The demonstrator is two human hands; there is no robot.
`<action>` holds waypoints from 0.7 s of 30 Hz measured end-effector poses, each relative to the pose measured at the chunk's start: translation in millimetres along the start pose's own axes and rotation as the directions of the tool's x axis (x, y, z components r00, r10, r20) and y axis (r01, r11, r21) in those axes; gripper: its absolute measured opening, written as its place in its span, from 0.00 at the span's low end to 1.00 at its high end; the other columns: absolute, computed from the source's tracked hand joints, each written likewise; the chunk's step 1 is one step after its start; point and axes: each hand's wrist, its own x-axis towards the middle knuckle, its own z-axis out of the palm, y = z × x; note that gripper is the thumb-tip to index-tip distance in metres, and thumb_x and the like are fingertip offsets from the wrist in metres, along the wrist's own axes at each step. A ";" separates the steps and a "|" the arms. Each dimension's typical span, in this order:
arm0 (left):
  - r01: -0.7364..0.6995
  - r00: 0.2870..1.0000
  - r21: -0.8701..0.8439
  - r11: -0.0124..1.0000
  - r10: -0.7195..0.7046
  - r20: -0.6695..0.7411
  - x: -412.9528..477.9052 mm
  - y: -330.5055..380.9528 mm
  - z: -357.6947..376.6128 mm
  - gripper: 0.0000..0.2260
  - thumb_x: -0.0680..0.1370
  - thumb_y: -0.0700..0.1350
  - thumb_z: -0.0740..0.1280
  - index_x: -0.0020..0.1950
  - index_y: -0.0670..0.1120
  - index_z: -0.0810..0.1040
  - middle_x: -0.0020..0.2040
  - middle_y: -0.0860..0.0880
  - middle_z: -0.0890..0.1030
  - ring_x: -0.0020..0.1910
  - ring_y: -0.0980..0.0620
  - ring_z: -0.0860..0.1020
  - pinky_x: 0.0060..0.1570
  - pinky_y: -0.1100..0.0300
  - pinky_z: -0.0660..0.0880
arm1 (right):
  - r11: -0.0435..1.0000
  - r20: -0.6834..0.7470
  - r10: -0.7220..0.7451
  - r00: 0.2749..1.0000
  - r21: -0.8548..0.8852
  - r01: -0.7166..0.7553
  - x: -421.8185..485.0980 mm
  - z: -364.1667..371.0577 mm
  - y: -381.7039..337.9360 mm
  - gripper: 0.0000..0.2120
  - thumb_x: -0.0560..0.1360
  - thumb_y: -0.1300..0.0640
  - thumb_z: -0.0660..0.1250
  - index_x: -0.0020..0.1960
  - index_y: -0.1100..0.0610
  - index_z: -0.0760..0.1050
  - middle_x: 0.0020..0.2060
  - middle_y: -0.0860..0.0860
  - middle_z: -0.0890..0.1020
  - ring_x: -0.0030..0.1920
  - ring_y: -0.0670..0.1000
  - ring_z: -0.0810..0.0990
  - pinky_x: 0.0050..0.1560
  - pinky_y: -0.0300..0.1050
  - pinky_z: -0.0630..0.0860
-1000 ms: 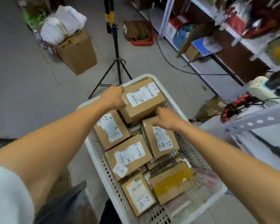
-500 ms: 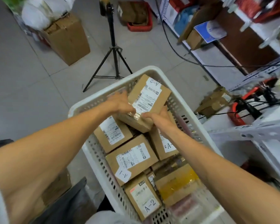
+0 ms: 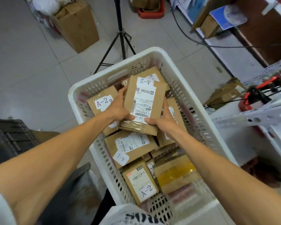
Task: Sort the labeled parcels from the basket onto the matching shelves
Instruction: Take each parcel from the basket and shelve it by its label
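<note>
A grey tiled floor carries a large white slatted basket, with a black tripod just beyond it and a metal shelf frame to its right. In the basket lie brown cardboard parcels with white labels, among them the A-1 parcel near the middle and the near A-2 parcel. Over the basket's far half, tilted above the others, is the held parcel, labelled A-2: the left hand and right hand each grip a near corner, fingers curled round the sides, thumbs on the labelled face.
</note>
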 end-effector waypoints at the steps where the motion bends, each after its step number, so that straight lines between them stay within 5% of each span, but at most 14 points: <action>1: -0.005 1.000 -0.014 1.000 0.005 -0.019 -9.1 -0.6 2.0 0.54 0.63 0.29 0.76 0.78 0.52 0.48 0.69 0.45 0.70 0.68 0.46 0.69 0.68 0.51 0.66 | 1.000 0.001 -0.010 1.000 0.007 0.010 -5.8 -0.6 0.0 0.60 0.62 0.62 0.78 0.77 0.41 0.40 0.72 0.44 0.67 0.69 0.48 0.68 0.71 0.54 0.65; 6: -0.079 0.988 -0.068 0.995 0.069 -0.138 -61.6 14.8 16.1 0.52 0.64 0.29 0.76 0.78 0.50 0.49 0.66 0.49 0.71 0.59 0.53 0.70 0.55 0.66 0.67 | 0.985 0.031 -0.157 0.987 -0.071 0.159 -39.9 -18.3 -14.4 0.56 0.65 0.66 0.77 0.78 0.43 0.43 0.71 0.46 0.69 0.66 0.46 0.68 0.68 0.48 0.66; 14: -0.212 0.929 -0.104 0.972 0.167 -0.331 -150.1 55.4 37.7 0.56 0.60 0.35 0.80 0.77 0.57 0.49 0.70 0.49 0.69 0.66 0.46 0.70 0.65 0.46 0.71 | 0.907 0.097 -0.385 0.918 -0.143 0.396 -119.4 -60.3 -60.1 0.56 0.64 0.66 0.77 0.78 0.43 0.45 0.68 0.46 0.71 0.66 0.46 0.70 0.68 0.55 0.69; 21: -0.392 0.869 -0.017 0.920 0.364 -0.334 -219.7 92.9 39.6 0.59 0.56 0.42 0.80 0.76 0.62 0.47 0.71 0.49 0.69 0.68 0.49 0.71 0.65 0.45 0.71 | 0.846 0.038 -0.517 0.855 -0.127 0.518 -199.8 -78.9 -85.0 0.53 0.64 0.66 0.77 0.77 0.44 0.50 0.66 0.48 0.74 0.63 0.47 0.74 0.64 0.50 0.72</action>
